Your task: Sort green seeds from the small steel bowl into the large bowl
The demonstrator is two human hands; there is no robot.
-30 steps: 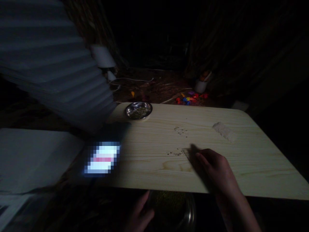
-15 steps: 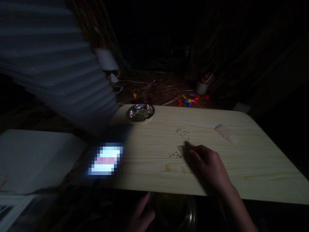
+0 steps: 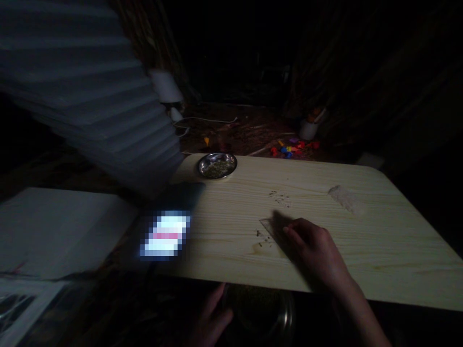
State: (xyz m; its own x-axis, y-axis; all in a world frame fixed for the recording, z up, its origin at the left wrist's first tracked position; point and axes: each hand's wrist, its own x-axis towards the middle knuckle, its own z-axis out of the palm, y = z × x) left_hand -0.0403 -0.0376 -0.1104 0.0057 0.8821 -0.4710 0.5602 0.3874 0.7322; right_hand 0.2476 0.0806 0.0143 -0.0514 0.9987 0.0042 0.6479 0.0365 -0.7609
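My right hand [image 3: 314, 243] is closed in a pinch over the wooden table, holding a thin, clear, straight-edged sheet [image 3: 269, 225]. Small dark bits [image 3: 264, 238] lie along the sheet's left edge, and another scatter of bits [image 3: 280, 198] lies farther back. Just below the front edge of the table, my left hand [image 3: 213, 318] grips the left side of a metal bowl [image 3: 287, 318]. Dim, greenish stuff fills the inside of this bowl; most of my left fingers are lost in the dark.
A shiny metal dish [image 3: 217, 166] with greenish bits stands at the back left of the table [image 3: 231, 250]. A pale rumpled heap [image 3: 347, 198] lies to the right. A lit, blurred-out screen [image 3: 166, 235] is at the left edge. Colourful small pieces [image 3: 294, 148] lie beyond.
The whole view has shifted slightly, moving the table and dish rightward in the picture. The sheet has moved left and slightly toward me over the near bits. My left hand stays by the bowl.
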